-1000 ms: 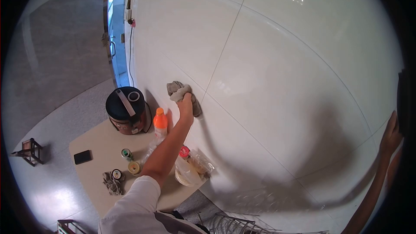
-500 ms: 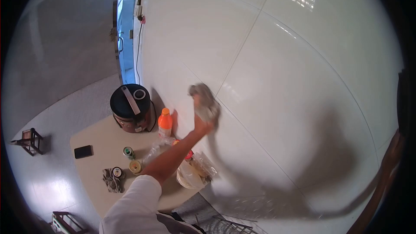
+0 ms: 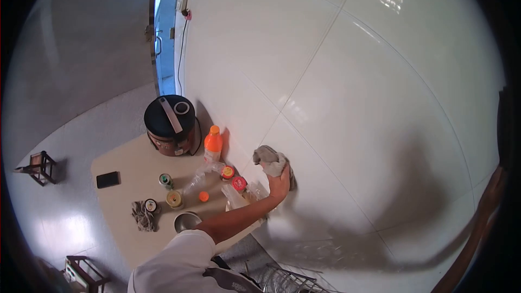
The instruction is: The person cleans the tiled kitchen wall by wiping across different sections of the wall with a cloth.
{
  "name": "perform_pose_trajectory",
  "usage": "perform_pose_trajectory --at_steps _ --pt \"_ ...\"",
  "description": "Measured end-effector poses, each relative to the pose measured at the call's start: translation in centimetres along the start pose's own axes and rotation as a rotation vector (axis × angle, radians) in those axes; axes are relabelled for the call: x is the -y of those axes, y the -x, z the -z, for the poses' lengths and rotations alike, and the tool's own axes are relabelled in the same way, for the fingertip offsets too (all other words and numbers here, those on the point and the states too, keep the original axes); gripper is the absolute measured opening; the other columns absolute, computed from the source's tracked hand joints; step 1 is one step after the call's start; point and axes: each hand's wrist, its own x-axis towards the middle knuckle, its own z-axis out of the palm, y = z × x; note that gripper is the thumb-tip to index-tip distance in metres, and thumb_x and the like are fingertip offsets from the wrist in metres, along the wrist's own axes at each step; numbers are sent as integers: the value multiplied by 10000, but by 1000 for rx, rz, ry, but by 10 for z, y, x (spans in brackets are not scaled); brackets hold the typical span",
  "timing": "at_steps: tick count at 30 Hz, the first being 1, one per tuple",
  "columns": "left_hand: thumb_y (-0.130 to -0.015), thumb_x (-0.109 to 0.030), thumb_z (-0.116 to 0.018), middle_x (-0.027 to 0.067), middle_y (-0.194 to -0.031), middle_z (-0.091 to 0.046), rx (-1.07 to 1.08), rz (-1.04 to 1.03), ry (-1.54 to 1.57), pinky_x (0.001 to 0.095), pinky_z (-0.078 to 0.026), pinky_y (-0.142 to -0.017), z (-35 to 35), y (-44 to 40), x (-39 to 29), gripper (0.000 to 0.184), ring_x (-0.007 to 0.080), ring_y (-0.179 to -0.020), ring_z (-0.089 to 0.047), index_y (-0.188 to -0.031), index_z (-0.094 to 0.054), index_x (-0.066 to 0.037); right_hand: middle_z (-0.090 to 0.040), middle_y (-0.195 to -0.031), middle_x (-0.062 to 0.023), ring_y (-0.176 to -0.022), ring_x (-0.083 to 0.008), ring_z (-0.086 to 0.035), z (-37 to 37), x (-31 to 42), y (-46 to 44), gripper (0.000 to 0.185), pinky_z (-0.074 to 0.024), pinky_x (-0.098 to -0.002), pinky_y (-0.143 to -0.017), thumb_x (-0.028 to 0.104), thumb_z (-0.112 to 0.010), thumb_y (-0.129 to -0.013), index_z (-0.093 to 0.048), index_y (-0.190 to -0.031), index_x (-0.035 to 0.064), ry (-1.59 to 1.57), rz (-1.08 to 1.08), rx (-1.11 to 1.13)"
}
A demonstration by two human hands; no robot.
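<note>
My left hand presses a crumpled grey-brown cloth against the shiny white tiled wall, just past the table's edge. Its fingers are closed over the cloth and partly hidden by it. At the far right border, my right hand is raised beside the wall, near a dark shape. Its fingers are too dark and too close to the border to make out. Below my left forearm, a metal bowl and clear plastic bags lie partly covered.
The beige table bears a black-lidded cooker, an orange bottle, red-lidded jars, a green can, a phone and a bundle of gloves or cloth. Stools stand on the floor. A wire rack is below.
My left hand has slid the cloth down the wall and slightly right. The bowl, an orange cap and the jar lids now show beside my arm. The view has shifted slightly; my right hand stays put.
</note>
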Motion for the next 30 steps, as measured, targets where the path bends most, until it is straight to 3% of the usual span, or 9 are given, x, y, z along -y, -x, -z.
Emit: perform_pose_trajectory --at_steps 8,11,14,17,19,20,22,25,30 --pt "-937 -379 -544 108 -1241 -528 -359 512 295 328 -351 -1011 16 -144 86 552 209 -1159 -470 -1299 -453 28 -558 -1251 -239 -1155 -318 -532 -4 -28 1 448 -372 -333 -1020 270 -398 -1025 -506 -1248 -104 110 105 13" --pt "-955 -405 -497 86 -1290 -510 -242 754 406 315 -372 -994 43 -165 115 536 198 -1161 -470 -1305 -464 0 -532 -1306 -215 -1216 -318 -503 5 -36 5 429 -351 -339 -1055 237 -405 -1011 -485 -1289 -80 189 -39 112" --pt "-952 -433 -488 108 -1257 -522 -300 733 281 330 -363 -990 43 -152 73 575 222 -1125 -483 -1308 -460 17 -417 -1383 -252 -1291 -380 -379 64 126 -45 531 -289 -476 -1069 335 -393 -995 -414 -1350 -59 -67 -410 140" --pt "-952 -407 -493 128 -1297 -509 -234 631 202 339 -333 -1034 24 -94 114 554 244 -1161 -477 -1300 -471 23 -340 -1434 -276 -1341 -421 -297 76 183 -58 604 -247 -567 -1078 401 -385 -984 -367 -1391 -45 -272 -655 170" --pt "-957 -365 -492 150 -1313 -503 -208 631 98 351 -317 -1057 11 -39 93 512 262 -1191 -469 -1281 -489 32 -351 -1420 -287 -1329 -429 -312 55 136 -38 580 -253 -565 -1076 393 -375 -988 -417 -1354 -54 -24 257 -121" --pt "-959 -336 -494 159 -1317 -501 -161 651 -15 358 -309 -1066 19 -20 36 486 269 -1205 -465 -1272 -495 36 -351 -1420 -287 -1329 -429 -312 55 136 -37 580 -253 -565 -1076 393 -375 -988 -417 -1354 -54 -38 263 -129" --pt "-951 -287 -518 163 -1309 -506 51 474 140 372 -305 -1066 24 6 50 442 277 -1208 -461 -1252 -513 37 -355 -1414 -292 -1322 -434 -319 57 137 -38 575 -258 -569 -1071 381 -371 -992 -420 -1343 -71 16 234 -105" --pt "-944 -246 -533 160 -1264 -528 -13 223 -39 371 -316 -1051 13 -6 104 398 277 -1197 -467 -1224 -523 38 -356 -1410 -294 -1320 -434 -320 55 133 -40 591 -262 -569 -1067 393 -365 -994 -413 -1341 -83 -8 287 -124" --pt "-938 -203 -544 173 -1222 -549 -275 298 239 374 -345 -1025 41 -111 78 345 305 -1171 -490 -1177 -535 45 -357 -1405 -298 -1315 -442 -323 55 127 -41 600 -261 -576 -1066 408 -362 -994 -422 -1329 -86 17 290 -126"
